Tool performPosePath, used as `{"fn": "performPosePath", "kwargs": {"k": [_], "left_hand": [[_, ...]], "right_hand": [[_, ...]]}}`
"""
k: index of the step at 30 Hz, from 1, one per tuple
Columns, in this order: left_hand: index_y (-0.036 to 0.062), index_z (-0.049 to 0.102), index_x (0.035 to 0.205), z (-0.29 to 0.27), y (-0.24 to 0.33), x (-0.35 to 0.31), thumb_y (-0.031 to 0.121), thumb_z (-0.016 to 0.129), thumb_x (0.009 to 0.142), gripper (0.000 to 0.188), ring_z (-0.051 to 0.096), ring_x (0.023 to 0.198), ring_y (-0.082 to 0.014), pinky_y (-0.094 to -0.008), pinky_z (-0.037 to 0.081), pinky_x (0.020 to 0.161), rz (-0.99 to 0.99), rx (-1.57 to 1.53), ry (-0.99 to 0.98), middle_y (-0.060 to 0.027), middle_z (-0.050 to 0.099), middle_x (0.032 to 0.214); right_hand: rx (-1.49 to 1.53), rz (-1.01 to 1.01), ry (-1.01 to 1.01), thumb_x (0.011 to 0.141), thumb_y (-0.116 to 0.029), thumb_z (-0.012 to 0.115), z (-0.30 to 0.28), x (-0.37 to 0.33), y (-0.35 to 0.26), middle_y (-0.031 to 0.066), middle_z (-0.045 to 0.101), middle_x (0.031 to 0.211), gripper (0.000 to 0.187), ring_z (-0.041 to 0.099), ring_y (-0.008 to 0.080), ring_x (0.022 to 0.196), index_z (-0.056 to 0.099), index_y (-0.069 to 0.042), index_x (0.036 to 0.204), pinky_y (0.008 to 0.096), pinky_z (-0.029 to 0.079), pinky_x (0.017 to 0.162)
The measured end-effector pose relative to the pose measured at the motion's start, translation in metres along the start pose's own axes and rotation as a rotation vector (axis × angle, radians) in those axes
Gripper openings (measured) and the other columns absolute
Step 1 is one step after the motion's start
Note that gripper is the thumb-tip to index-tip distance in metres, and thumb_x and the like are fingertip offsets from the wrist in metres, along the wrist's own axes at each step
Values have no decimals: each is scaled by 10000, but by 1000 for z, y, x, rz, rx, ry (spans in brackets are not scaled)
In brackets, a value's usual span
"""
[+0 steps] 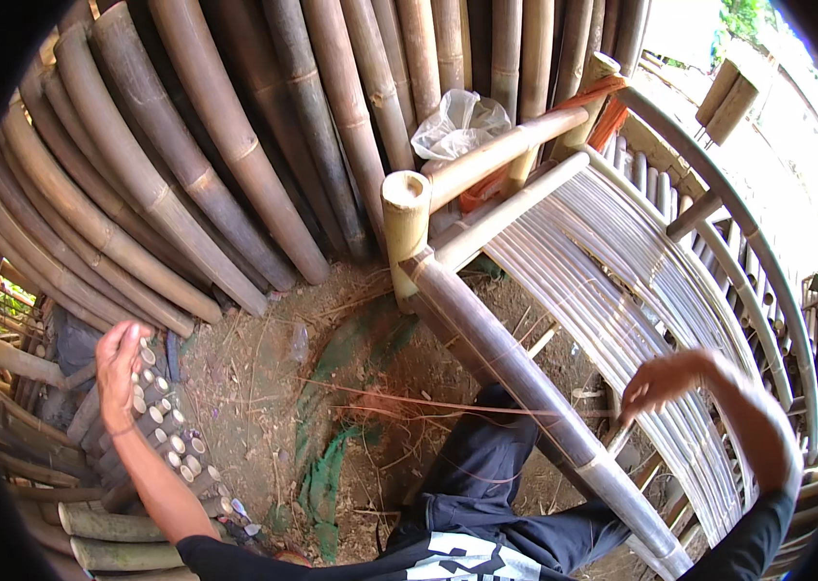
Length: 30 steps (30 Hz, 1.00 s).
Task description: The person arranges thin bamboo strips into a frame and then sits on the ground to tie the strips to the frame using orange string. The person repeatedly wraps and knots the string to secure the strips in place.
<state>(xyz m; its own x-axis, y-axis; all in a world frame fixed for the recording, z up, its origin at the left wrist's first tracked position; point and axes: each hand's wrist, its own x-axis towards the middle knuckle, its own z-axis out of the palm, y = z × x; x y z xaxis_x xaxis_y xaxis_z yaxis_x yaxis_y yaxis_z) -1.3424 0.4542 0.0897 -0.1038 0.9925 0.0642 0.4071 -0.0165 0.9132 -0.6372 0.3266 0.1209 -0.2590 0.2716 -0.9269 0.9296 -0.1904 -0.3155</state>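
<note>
On the left, my left hand (119,376) is raised beside a stack of short cut bamboo lengths (172,443). Its fingers are pressed together, and whatever they may hold cannot be made out. Over the slats of a bamboo bench (549,392), my right hand (659,385) is closed with fingertips pointing down, pinching the end of a thin reddish strand (486,407). The strand stretches leftward across my legs and the bench's thick front pole, fading out toward my left hand. Thin split-bamboo slats (612,281) form the bench's seat.
Thick bamboo poles (235,145) lean in a row at the back and left. A clear plastic bag (460,126) lies by the bench's corner post (406,208). Green netting (327,474) and loose fibres lie on the dirt floor. Bamboo rails curve along the right.
</note>
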Motion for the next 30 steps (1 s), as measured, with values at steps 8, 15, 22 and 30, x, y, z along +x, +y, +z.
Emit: {"fn": "performPosePath", "kwargs": {"k": [8, 15, 22, 30], "left_hand": [[16, 712, 1000, 173, 104, -19, 197, 615, 975, 208, 483, 603, -9, -180, 377, 528, 350, -145, -118, 2, 683, 827], [25, 677, 904, 378, 164, 102, 191, 586, 976, 203, 492, 527, -72, -270, 384, 454, 502, -67, -145, -3, 544, 608], [2, 602, 949, 447, 97, 78, 232, 657, 825, 267, 690, 882, -379, -463, 542, 778, 413, 616, -472, -213, 702, 914], [94, 672, 919, 330, 9, 88, 188, 645, 775, 174, 686, 836, -361, -482, 545, 756, 541, 795, -452, -160, 705, 843]], "right_hand": [[-101, -486, 1690, 906, -233, 636, -264, -50, -145, 179, 650, 1142, 383, 643, 285, 1022, 583, -59, 1243, 413, 544, 881], [-614, -757, 1822, 794, -59, 718, -122, -1, -200, 225, 551, 1261, 599, 572, 398, 1150, 479, -59, 1344, 466, 509, 960], [243, -416, 1221, 871, -95, 677, 123, 98, -50, 154, 581, 1116, 447, 684, 317, 888, 537, -56, 1293, 408, 562, 767], [621, -60, 1255, 869, 25, 588, 315, 135, 37, 144, 678, 966, 292, 686, 231, 819, 608, 13, 1160, 321, 554, 718]]}}
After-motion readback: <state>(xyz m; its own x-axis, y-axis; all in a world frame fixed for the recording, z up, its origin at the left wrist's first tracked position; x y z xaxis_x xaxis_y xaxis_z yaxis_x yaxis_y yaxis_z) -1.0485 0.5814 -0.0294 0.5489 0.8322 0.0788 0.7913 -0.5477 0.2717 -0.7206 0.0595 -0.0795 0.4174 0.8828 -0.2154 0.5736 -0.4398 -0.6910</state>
